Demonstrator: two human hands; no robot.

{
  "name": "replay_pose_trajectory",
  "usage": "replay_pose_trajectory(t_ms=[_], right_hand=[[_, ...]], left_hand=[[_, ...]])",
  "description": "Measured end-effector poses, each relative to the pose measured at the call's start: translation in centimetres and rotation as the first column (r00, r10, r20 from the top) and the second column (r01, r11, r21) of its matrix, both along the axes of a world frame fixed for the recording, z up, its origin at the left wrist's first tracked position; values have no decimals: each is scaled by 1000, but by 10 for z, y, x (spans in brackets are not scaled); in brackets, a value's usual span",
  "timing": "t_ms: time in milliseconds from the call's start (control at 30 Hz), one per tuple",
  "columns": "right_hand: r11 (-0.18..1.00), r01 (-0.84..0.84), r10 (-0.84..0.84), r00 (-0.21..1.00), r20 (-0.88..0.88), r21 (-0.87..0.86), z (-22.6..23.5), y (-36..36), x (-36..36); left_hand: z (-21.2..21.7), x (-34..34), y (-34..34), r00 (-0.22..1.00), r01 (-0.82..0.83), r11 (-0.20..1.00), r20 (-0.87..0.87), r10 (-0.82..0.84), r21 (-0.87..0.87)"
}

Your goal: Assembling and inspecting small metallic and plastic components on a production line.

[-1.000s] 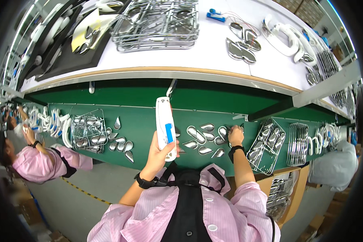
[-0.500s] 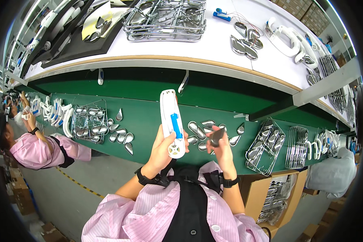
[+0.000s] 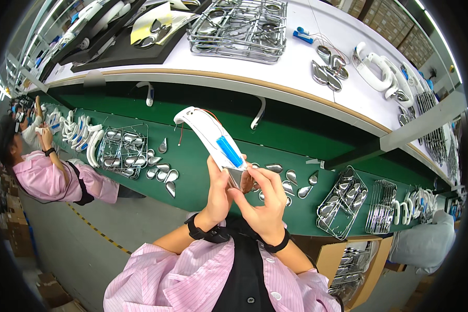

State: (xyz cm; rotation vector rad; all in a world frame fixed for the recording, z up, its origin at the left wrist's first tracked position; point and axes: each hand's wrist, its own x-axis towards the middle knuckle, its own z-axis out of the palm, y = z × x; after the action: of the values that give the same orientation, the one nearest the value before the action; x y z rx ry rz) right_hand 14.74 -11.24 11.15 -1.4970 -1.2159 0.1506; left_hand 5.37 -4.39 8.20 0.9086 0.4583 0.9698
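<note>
In front of my chest, my left hand [image 3: 218,190] grips the lower end of a white curved plastic shell [image 3: 200,125]. A blue cylindrical battery [image 3: 229,151] lies in the shell, and thin red wires run toward its far tip, one hanging free. My right hand [image 3: 265,203] pinches a silver teardrop-shaped cover [image 3: 235,178] against the shell's near end. Fingers hide part of the cover, so I cannot tell whether it is seated. Several shiny teardrop covers [image 3: 291,177] lie on the green bench just past my right hand.
More covers lie at left beside a wire rack [image 3: 125,151] and white curved shells [image 3: 80,132]. Another wire rack [image 3: 343,200] stands at right, near an open cardboard box [image 3: 356,265]. A shelf edge [image 3: 218,77] crosses ahead. At far left a person in pink [image 3: 49,174] works.
My right hand has brought the cover from the right onto the shell's near end. The shell has tilted, its far tip swinging left. The whole view has shifted slightly.
</note>
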Motion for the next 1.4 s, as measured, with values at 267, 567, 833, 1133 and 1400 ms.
replay_pose_trajectory(t_ms=[267,567,833,1133,1400], right_hand=[[999,-34,34,999,-10,-8,1,6,-8],[978,-196,179,966,-185,-75,-3,-3,-2],[809,-580,349,603,-717,-93,-43,-3,8],[895,-444,252,588,-769,-46,-64,-1,-1],[875,-467,272,691,-670,-127,-46,3,-4]], left_hand=[[6,-11,2,998,-14,998,-52,17,56],[-5,-11,-2,1000,-28,1000,0,28,6],[19,-19,-4,986,165,981,4,-166,-103],[10,-9,8,990,143,990,1,-143,11],[7,-14,15,979,197,980,57,-195,-29]])
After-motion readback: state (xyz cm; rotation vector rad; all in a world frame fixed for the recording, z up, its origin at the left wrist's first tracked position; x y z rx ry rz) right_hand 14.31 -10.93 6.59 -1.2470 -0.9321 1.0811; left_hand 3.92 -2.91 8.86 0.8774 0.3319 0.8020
